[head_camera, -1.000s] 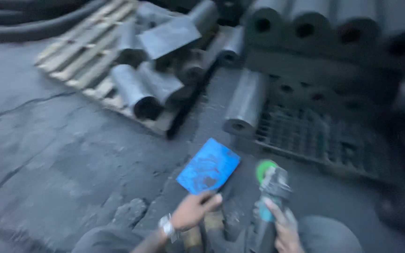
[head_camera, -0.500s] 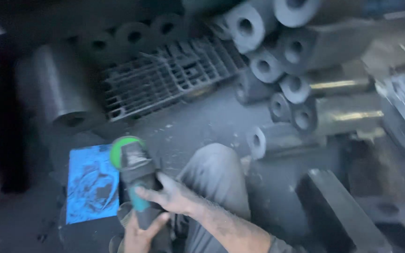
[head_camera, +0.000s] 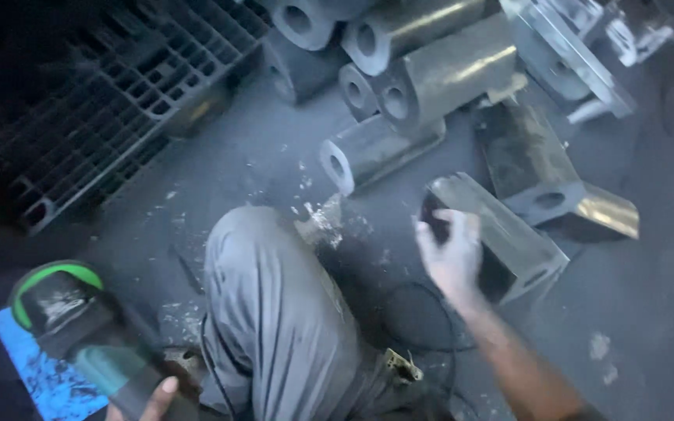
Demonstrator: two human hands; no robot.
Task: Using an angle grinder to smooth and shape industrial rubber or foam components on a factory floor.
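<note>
Centre-right of the frame, the right hand (head_camera: 452,253) reaches up to the near end of a metal block (head_camera: 501,238), fingers curled loosely on its dark end face; the block's long axis runs down-right, away from the hand. At lower left, the left hand (head_camera: 157,398) grips a grinder (head_camera: 91,335) above a blue sheet (head_camera: 37,370).

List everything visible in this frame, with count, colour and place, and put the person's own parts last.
Angle grinder: one, dark with a green guard, lower left.
Blue sheet: one, on the floor under the grinder.
Metal block: one, grey, right of centre on the floor.
Bored metal cylinders: several, grey, stacked at top centre.
Black grid pallet: one, upper left.
Cable: one, black, on the floor by the knee.
Knee: one, in grey trousers, centre.
Left hand: holds the grinder's body, mostly out of frame.
Right hand: on the block's near end.
</note>
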